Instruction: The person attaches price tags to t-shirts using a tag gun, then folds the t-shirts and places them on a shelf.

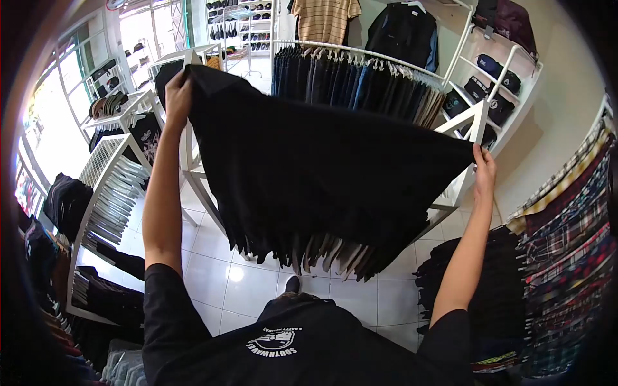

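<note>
Nearest: own black logo shirt at the bottom, white tiled floor just past it. Both arms up and out. Black garment is stretched between the hands, long axis running upper left to lower right, loose cloth sagging below the finger line. Left hand is clenched on the upper-left corner, held higher. Right hand pinches the right corner, lower, just beside a white rack frame. Open air under the cloth. Sides are tight: shelf of folded clothes on the left, plaid shirts on the right. Beyond the garment, a rail of hanging trousers, near its far edge. Striped shirt on the back wall.
</note>
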`<state>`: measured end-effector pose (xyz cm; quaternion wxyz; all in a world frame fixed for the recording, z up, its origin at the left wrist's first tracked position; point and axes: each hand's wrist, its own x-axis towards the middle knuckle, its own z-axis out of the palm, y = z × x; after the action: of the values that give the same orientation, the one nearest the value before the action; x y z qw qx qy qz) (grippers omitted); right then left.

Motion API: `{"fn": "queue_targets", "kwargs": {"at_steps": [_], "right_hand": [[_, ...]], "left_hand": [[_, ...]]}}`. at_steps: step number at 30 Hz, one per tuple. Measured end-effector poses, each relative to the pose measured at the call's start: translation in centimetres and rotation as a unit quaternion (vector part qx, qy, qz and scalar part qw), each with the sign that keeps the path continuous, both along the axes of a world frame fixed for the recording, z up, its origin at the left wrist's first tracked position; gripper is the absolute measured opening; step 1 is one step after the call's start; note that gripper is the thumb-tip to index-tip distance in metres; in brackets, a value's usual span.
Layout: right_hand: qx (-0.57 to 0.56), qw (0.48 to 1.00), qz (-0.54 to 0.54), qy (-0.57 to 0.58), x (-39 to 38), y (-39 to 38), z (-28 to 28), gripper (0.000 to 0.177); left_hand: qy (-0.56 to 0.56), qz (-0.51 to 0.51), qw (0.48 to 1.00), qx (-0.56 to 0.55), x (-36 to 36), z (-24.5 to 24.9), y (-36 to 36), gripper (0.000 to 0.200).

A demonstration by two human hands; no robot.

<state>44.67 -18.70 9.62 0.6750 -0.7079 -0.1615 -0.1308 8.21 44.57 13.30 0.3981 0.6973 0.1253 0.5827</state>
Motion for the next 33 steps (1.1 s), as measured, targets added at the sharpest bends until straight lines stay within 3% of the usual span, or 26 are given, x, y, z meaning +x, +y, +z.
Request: {"fn": "queue_targets", "kwargs": {"at_steps": [2, 4, 6, 10, 12, 13, 16, 18, 20, 23, 26, 28, 30, 33], "right_hand": [[-0.015, 0.998, 0.055, -0.01, -0.3, -0.9, 0.8, 0.028], [0.037, 0.998, 0.021, -0.052, -1.6, -0.6, 1.9, 0.023], [0.078, 0.992, 0.098, -0.021, -0.2, -1.6, 1.3, 0.027], [0.083, 0.992, 0.09, -0.034, 0.3, -0.8, 0.5, 0.03], [0.139, 0.982, 0.048, -0.114, 0.0, 0.5, -0.1, 0.03], [0.156, 0.978, 0.057, -0.13, 0.9, 0.7, -1.0, 0.026], [0.079, 0.967, -0.048, -0.237, -0.1, 2.1, -1.4, 0.026], [0.081, 0.951, -0.089, -0.284, 0.0, 3.5, -1.4, 0.026], [0.05, 0.931, -0.159, -0.325, 0.5, 4.0, -1.2, 0.026], [0.087, 0.922, -0.16, -0.342, 2.1, 5.5, 0.8, 0.026], [0.034, 0.931, -0.16, -0.326, 4.7, 6.8, 3.9, 0.025], [0.023, 0.936, -0.134, -0.325, 7.0, 8.9, 6.0, 0.026], [-0.114, 0.951, -0.163, -0.236, 10.4, 11.3, 7.3, 0.029], [-0.155, 0.962, -0.117, -0.19, 20.5, 14.8, 4.0, 0.037]], "left_hand": [[-0.003, 0.024, 0.999, 0.029, -1.1, 2.4, -1.9, 0.032], [0.006, 0.027, 0.999, 0.019, -1.7, 3.8, -2.7, 0.031], [-0.021, -0.005, 1.0, 0.018, -2.0, 4.4, -3.6, 0.031], [-0.032, 0.044, 0.998, 0.037, -1.8, 4.0, -4.1, 0.03], [-0.006, 0.216, 0.961, 0.17, -1.3, 3.4, -3.7, 0.027], [-0.003, 0.24, 0.957, 0.161, -1.1, 3.4, -4.7, 0.026], [-0.019, 0.272, 0.955, 0.114, 0.4, 3.0, -6.5, 0.026], [-0.052, 0.31, 0.937, 0.154, 1.7, 2.4, -5.6, 0.024], [-0.073, 0.399, 0.879, 0.251, 2.6, 2.7, -5.2, 0.021], [-0.042, 0.433, 0.864, 0.254, 3.8, 4.6, -4.0, 0.021], [-0.004, 0.446, 0.848, 0.285, 6.7, 7.9, -2.0, 0.023], [0.078, 0.463, 0.842, 0.267, 10.3, 9.7, 0.5, 0.024], [0.128, 0.412, 0.866, 0.251, 15.2, 10.5, 4.3, 0.027], [0.188, 0.365, 0.878, 0.246, 23.3, 8.0, 9.4, 0.034]]}}
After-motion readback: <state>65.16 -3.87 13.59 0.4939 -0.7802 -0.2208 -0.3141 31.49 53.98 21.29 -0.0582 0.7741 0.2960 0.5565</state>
